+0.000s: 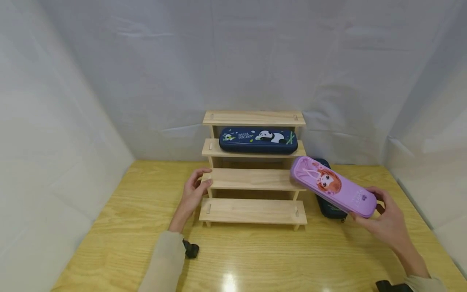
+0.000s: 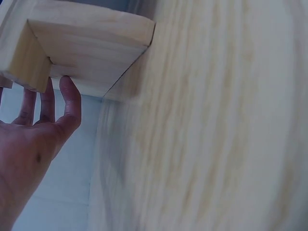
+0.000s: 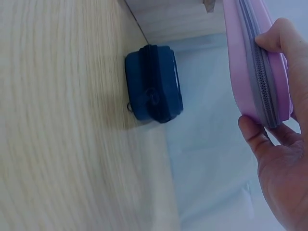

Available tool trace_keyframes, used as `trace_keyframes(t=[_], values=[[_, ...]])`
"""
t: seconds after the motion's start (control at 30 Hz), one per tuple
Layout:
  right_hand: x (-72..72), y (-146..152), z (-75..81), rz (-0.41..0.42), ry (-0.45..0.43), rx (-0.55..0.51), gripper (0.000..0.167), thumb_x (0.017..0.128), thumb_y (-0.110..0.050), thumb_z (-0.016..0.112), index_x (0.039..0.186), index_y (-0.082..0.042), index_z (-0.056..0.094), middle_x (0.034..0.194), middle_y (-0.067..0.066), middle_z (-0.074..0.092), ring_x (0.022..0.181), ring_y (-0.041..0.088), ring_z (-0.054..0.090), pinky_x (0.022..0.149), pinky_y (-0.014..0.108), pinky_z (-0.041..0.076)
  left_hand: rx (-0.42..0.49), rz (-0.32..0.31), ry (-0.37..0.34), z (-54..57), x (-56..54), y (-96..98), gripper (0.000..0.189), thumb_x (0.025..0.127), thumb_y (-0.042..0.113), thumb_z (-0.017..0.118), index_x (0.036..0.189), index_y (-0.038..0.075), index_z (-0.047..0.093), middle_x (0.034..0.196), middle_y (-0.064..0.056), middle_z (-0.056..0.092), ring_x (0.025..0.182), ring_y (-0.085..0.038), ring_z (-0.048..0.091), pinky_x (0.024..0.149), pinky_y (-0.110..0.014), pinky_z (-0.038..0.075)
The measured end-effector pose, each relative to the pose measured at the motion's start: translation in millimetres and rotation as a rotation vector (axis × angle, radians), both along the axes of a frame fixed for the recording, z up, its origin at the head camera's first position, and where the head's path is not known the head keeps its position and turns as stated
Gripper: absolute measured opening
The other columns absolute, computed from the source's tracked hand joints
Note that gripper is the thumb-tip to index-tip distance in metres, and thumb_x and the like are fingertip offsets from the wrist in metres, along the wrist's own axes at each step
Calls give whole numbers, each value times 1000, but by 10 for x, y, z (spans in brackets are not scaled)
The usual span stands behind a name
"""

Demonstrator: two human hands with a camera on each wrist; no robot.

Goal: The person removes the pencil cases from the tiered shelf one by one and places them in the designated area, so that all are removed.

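A purple pencil case point(image 1: 339, 188) with a red-haired cartoon girl on its lid is held at its right end by my right hand point(image 1: 388, 219). It is raised and tilted, its left end beside the stepped wooden rack point(image 1: 251, 211). In the right wrist view, fingers and thumb grip the purple case point(image 3: 257, 67) around its zipped side. My left hand point(image 1: 193, 196) holds the rack's left side at the second step from the bottom. Left wrist view: the hand point(image 2: 36, 139) has its fingertips at the wood. A navy panda pencil case point(image 1: 259, 140) lies on a higher step.
Another dark pencil case point(image 1: 330, 209) lies on the wooden table point(image 1: 146, 211) right of the rack, partly hidden under the purple one. The right wrist view shows that dark case point(image 3: 154, 84) end-on. White sheeting point(image 1: 255, 52) encloses the back and sides.
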State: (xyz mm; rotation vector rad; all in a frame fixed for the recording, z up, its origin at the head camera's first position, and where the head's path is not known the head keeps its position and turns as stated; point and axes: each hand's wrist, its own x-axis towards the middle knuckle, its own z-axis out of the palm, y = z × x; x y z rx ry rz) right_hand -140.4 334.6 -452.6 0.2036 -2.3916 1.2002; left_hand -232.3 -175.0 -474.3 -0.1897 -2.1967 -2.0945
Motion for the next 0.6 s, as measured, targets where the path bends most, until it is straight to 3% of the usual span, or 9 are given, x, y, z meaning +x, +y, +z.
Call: trace_keyframes(t=[0.37, 0.6], values=[[67, 148, -21, -84, 17, -33, 80, 60, 16, 86, 131, 6, 51, 117, -28, 52, 103, -5, 47, 84, -3, 39, 12, 1, -4, 2, -12, 9, 36, 99, 8, 60, 135, 5, 53, 138, -8, 51, 99, -13, 59, 86, -42, 59], [100, 247, -8, -164, -14, -16, 76, 67, 8, 87, 133, 6, 50, 114, -28, 49, 101, -4, 45, 78, -2, 39, 12, -1, -10, 4, 3, 7, 36, 101, 9, 59, 135, 5, 53, 135, -7, 51, 99, -13, 58, 81, -35, 58]])
